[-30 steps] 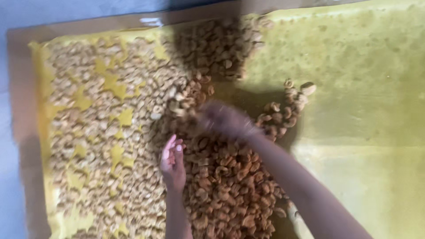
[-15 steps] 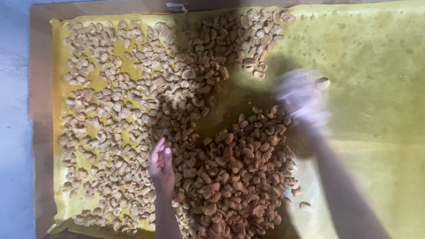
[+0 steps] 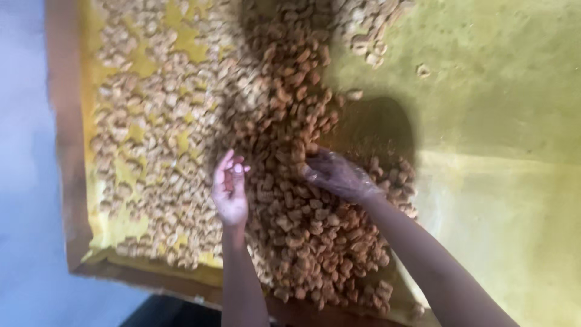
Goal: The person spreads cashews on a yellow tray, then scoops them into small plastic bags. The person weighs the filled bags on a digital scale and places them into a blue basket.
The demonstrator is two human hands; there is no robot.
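Head cam looks down on a wide yellow sheet [image 3: 496, 181] spread over a brown board w/ raised edge [image 3: 63, 139]. Sheet is covered on its left and middle w/ small tan nuts [image 3: 163, 121], curved, look like shelled cashews, though blur makes that unsure. Left part: nuts spread thin, yellow showing between them. Middle: thicker, darker heap of nuts [image 3: 315, 242] running from top of frame down to the near edge, partly in shadow.

Left hand [image 3: 230, 192] sits over the seam between thin layer and heap, palm turned up, fingers loosely curled, nothing gripped as far as can be seen; a nut or two may lie in the palm, can't tell. Right hand [image 3: 336, 175] wears a thin clear plastic glove, reaches in from lower right, fingers bent down onto the heap's top edge, touching nuts there. Whether it has closed on any: can't tell, motion blur.

Just beyond right hand, a bare shadowed patch of sheet [image 3: 375, 130]. A few stray nuts [image 3: 422, 71] lie apart on the bare yellow, upper right. Right half of sheet has no heap on it.
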